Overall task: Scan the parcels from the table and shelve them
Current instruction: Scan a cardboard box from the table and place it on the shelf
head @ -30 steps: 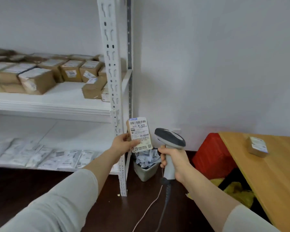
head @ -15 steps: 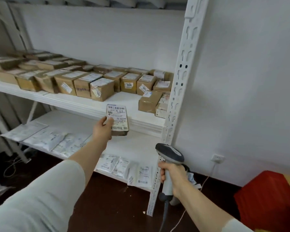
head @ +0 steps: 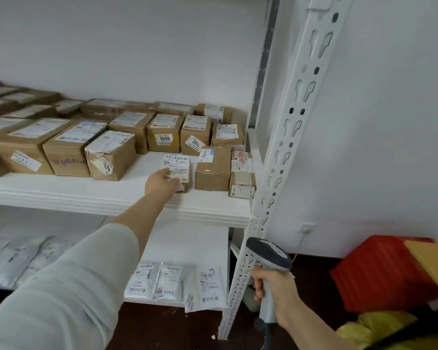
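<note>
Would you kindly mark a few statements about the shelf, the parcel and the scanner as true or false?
1. The left hand holds a labelled parcel on the upper shelf. True.
2. The right hand is empty. False: it grips the scanner by its handle.
3. The parcel sits left of a brown box with a blue-edged label. True.
4. The scanner points at the parcel's label. False: it is held low, beside the shelf post, well below the parcel.
5. The lower shelf holds cardboard boxes. False: flat pale mailer bags lie there.
</note>
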Available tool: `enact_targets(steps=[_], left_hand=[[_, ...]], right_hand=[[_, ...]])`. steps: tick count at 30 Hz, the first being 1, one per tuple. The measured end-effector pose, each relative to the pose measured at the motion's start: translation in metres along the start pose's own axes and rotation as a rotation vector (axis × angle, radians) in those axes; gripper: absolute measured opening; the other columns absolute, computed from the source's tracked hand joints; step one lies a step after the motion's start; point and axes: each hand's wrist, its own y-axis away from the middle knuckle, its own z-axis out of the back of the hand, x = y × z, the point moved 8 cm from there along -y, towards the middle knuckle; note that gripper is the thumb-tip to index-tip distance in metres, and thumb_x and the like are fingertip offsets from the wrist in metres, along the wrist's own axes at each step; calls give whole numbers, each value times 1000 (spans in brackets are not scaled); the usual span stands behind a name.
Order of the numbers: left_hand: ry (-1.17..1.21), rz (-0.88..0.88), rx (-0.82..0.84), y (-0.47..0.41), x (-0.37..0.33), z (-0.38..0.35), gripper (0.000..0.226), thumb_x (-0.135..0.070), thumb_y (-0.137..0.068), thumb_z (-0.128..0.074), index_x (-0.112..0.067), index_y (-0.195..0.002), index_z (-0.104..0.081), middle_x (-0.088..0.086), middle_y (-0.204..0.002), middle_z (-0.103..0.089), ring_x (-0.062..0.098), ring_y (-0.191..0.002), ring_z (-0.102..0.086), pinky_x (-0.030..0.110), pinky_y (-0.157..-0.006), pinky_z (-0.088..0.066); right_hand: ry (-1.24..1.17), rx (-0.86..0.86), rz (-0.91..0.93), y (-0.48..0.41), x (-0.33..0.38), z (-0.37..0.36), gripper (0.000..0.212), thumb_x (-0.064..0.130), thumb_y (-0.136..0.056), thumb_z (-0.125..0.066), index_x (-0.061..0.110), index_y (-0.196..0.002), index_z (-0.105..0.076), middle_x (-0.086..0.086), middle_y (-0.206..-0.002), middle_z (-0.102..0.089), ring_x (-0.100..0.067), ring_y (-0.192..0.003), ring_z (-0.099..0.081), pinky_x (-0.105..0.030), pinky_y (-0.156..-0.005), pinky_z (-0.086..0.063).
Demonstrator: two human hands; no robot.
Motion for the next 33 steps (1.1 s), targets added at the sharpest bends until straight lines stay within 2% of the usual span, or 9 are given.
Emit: enact_targets(steps=[6,10,12,15,19,23,28,33], left_hand=[[12,-10,8,-23,-15,-17,48,-18,-91,-57,-17,-139,-50,12,-142,-44,32,-112,-56,38,-102,-46],[29,-22,-7,-18,-15,-23,55,-7,-90,-55,-9,-142,-38,12,-139,-49,34,-124,-48,37,-100,-40],[70,24,-59,-7,-10,-22,63,-13,-90,-56,-8,-146,-28,17,-144,-40,37,-127,-43,41,-103,-37],[110,99,-168,21,1,-22,69,-19,-92,-57,-7,-149,-20,20,-148,-26,38,-133,-34,42,-108,-30],[173,78,-279,81,-2,-41,75,-10,-90,-56,-5,-151,-13,14,-155,-11,33,-140,-16,39,-114,-20],[226,105,-322,141,-13,-90,75,-3,-91,-53,-6,-151,-8,15,-155,-6,34,-140,-11,39,-115,-18],[210,49,-209,224,-44,-188,70,0,-88,-53,0,-147,-16,22,-153,-9,40,-138,-13,39,-116,-9],[135,-13,6,302,-85,-295,68,-2,-86,-55,1,-146,-23,23,-151,-16,38,-137,-19,34,-113,-12]], right_hand=[[-16,-40,4,-3,2,-1,4,-8,-79,-65,-4,-78,-63,-10,-50,-50,-16,-37,-38,-26,-45,-36],[-10,-47,4,-5,0,5,3,-8,-79,-66,-5,-80,-63,-9,-50,-51,-15,-38,-39,-26,-45,-38],[-17,-40,8,-4,1,8,5,-9,-79,-64,-5,-77,-62,-9,-48,-50,-15,-36,-38,-26,-44,-37],[-44,-35,11,-1,2,17,10,-8,-80,-63,-3,-72,-59,-9,-47,-49,-15,-35,-38,-26,-45,-37],[-100,-43,26,10,4,45,11,-6,-81,-64,-2,-72,-58,-11,-47,-49,-16,-33,-38,-25,-43,-37],[-177,-71,34,27,5,101,11,-6,-83,-63,-3,-73,-60,-12,-47,-48,-16,-32,-37,-25,-42,-35],[-240,-162,64,53,7,205,18,-6,-86,-60,-1,-69,-57,-9,-44,-46,-14,-30,-37,-25,-42,-34],[-314,-317,64,75,-8,326,20,-3,-85,-62,4,-68,-55,-8,-47,-47,-14,-31,-38,-26,-45,-38]])
